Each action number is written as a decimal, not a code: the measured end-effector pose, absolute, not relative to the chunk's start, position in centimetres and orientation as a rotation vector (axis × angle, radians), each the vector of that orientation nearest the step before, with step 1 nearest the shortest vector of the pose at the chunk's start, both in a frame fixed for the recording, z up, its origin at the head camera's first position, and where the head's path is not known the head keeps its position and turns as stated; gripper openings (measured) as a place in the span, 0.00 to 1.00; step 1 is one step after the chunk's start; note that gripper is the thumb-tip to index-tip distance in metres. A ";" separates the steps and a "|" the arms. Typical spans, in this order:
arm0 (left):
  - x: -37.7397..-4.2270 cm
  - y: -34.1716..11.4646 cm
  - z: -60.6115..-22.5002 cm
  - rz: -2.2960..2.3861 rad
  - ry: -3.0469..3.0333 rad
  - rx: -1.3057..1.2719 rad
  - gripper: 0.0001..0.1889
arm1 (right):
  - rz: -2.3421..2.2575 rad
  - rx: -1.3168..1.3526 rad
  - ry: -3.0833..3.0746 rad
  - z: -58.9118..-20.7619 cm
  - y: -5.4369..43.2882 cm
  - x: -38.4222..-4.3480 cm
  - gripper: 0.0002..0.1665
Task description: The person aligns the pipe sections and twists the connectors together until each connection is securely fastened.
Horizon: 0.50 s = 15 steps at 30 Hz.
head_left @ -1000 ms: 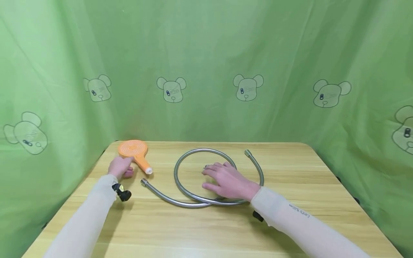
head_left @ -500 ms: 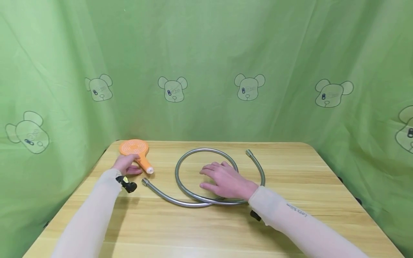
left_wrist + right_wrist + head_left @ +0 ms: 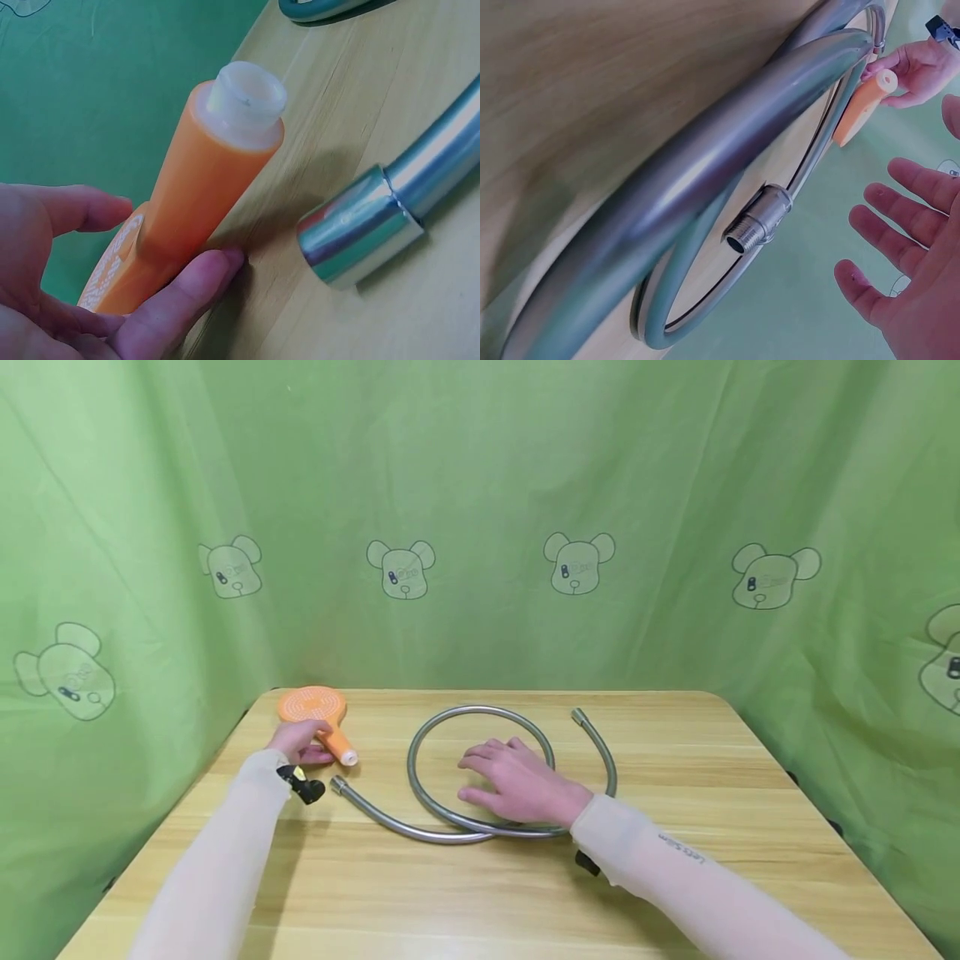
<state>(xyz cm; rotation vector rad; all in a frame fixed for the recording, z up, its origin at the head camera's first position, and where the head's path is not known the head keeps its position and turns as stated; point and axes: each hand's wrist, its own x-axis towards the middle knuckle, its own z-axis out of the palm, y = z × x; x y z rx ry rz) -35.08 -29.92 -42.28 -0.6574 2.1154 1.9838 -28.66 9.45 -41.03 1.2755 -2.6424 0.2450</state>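
An orange shower head point(image 3: 312, 702) lies face up at the table's far left, its white connector point(image 3: 250, 94) pointing toward the hose. My left hand point(image 3: 302, 743) is at its handle, which sits between spread fingers; in the left wrist view a small gap shows beside the upper fingertip, and the lower finger lies close against the handle. A coiled metal shower hose point(image 3: 414, 777) rests mid-table. Above its loop my right hand point(image 3: 525, 783) hovers with fingers spread, holding nothing. A threaded metal fitting point(image 3: 759, 217) inside the loop is hidden by that hand in the head view.
The hose has one metal end point(image 3: 339, 785) near the left hand and another end point(image 3: 578, 717) at the back right. A wooden table point(image 3: 420, 902) carries everything. Green curtain point(image 3: 480, 460) printed with bear heads surrounds its back and sides.
My left hand has moved right, from the shower head's near edge to its handle, and its fingers have spread around it. My right hand has shifted slightly left. The hose stays put.
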 end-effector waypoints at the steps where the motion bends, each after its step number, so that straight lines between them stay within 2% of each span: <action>1: -35.1 -29.8 -42.3 1.977 2.125 -0.660 0.28 | 0.248 1.279 -2.650 -41.0 9.4 -28.6 0.32; 7: -34.9 -29.2 -41.9 1.945 2.184 -0.705 0.30 | 0.237 1.277 -2.662 -40.9 8.9 -28.5 0.33; 15: -35.2 -29.0 -42.0 1.986 2.144 -0.701 0.17 | 0.198 1.303 -2.668 -41.3 7.8 -28.8 0.34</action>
